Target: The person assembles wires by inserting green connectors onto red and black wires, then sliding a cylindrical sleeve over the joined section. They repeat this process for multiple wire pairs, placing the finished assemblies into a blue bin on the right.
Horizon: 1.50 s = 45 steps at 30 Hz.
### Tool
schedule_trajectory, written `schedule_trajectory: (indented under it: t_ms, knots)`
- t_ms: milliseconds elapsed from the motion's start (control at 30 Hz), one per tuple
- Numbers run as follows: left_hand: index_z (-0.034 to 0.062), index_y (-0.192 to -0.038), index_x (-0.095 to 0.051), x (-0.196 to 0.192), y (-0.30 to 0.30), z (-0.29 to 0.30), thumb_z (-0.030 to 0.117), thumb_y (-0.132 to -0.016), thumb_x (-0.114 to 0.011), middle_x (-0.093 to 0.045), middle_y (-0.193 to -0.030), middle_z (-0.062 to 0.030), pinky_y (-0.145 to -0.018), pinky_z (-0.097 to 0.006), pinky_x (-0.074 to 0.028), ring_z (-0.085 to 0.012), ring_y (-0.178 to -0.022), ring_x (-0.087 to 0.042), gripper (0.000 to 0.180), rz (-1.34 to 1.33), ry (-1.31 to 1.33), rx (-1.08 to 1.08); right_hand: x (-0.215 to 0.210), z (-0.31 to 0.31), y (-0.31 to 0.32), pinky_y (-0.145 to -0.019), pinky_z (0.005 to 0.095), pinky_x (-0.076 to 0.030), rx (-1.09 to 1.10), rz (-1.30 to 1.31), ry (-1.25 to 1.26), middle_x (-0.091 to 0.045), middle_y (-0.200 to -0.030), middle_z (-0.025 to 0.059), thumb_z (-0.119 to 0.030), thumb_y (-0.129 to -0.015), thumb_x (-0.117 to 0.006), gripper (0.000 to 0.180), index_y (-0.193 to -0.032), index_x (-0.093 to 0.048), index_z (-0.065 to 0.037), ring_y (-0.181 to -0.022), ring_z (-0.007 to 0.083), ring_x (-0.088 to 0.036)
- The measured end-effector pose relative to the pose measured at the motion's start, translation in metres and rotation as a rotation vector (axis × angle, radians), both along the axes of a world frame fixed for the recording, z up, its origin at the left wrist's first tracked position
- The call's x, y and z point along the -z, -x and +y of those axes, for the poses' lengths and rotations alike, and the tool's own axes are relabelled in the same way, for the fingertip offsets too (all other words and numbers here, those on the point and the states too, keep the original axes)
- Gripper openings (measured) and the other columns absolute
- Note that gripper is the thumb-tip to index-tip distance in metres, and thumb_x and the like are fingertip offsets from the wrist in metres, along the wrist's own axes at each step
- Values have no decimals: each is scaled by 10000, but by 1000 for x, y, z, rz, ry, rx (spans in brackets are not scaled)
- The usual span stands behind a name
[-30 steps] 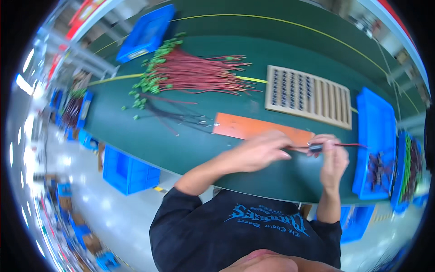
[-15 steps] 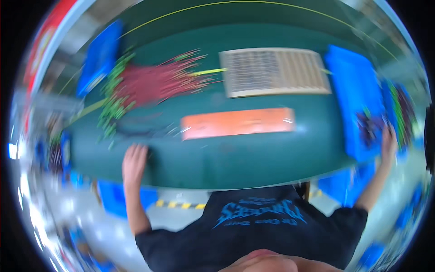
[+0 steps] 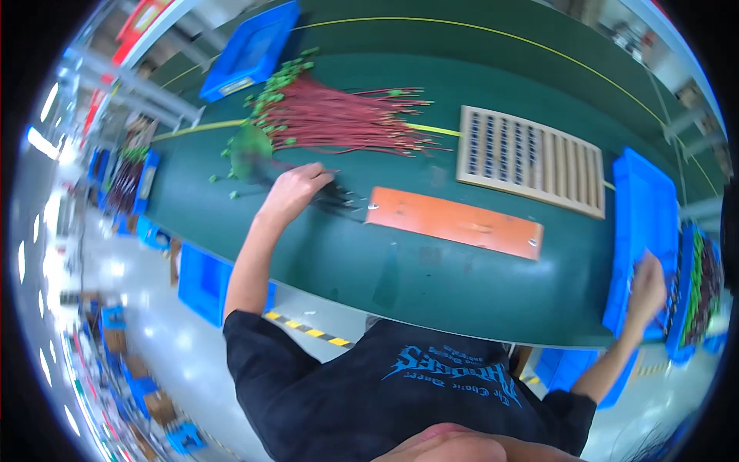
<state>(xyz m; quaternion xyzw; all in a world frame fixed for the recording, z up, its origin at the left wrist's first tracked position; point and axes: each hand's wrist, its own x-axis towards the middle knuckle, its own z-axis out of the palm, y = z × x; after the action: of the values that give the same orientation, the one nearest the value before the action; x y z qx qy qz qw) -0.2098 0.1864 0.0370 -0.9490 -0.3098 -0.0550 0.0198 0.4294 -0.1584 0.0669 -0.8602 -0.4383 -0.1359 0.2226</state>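
Note:
My left hand (image 3: 296,191) is over the table beside a loose bunch of black wires (image 3: 335,199), its fingers drawn together. A thin reddish end shows past the fingertips, but what they hold is unclear. A blurred green patch (image 3: 252,152) lies just beyond this hand. Farther back spreads a large bundle of dark red wires (image 3: 339,119) with green connectors (image 3: 269,104) at its left end. At the right, my right hand (image 3: 648,285) hangs over the near part of a long blue bin (image 3: 643,204); motion smears its fingers.
An orange strip (image 3: 454,222) lies across the middle of the green table (image 3: 462,296). Behind it sits a wooden slotted tray (image 3: 531,158), its left slots filled with small dark parts. Another blue bin (image 3: 252,50) stands at the back left. A bin of red and green wires (image 3: 699,289) is far right.
My left hand has moved away from the table's near edge, up to the black wires. My right hand has moved nearer to me along the bin; the dark red wires by it no longer show.

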Motion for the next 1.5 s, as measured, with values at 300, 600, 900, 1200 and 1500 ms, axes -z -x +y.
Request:
schedule_trajectory:
  t_ms: [300, 600, 900, 1200, 1500]
  knots:
    - [36, -973, -601, 8, -18, 7, 37, -853, -612, -587, -922, -114, -756, -429, -558, -303, -905, -645, 120, 136, -55, 101, 32, 163, 103, -761, 361, -578, -604, 466, -119, -735, -998, 167, -98, -991, -664, 149, -1076, -713, 15, -891, 276, -739]
    - [-28, -1145, -689, -20, 42, 29, 40, -998, -634, -706, -965, -116, -772, -318, -515, -212, -827, -648, 171, -617, 238, -343, 100, 250, 122, -736, 514, -568, -412, 124, -76, -696, -1040, 222, -249, -960, -711, 264, -1046, -673, -2, -851, 427, -705]
    - [-83, -1183, -689, -95, 147, 79, 45, -988, -714, -749, -1022, -122, -752, -252, -555, -136, -831, -674, 234, -1821, 114, -392, 103, 245, 122, -479, 289, -371, -383, 517, -420, -555, -620, 3, -283, -1073, -609, 253, -1077, -618, -30, -515, 81, -491]
    - [4, -958, -697, -126, -20, 2, 72, -1041, -577, -706, -959, -83, -791, -326, -509, -187, -865, -647, 161, -847, 274, -289, 108, 239, 118, -820, 311, -493, -448, 680, -504, -660, -1029, 76, -294, -1105, -538, 294, -1199, -597, -22, -919, 144, -601]
    - [-48, -1046, -711, -28, -178, -112, 112, -1014, -647, -648, -831, -138, -714, -389, -509, -279, -765, -659, 176, -496, 726, 130, 27, 152, 236, -1039, 375, -461, -1086, 1107, -552, -584, -1403, 233, -239, -1139, -398, 203, -1185, -453, -49, -1227, 224, -576]
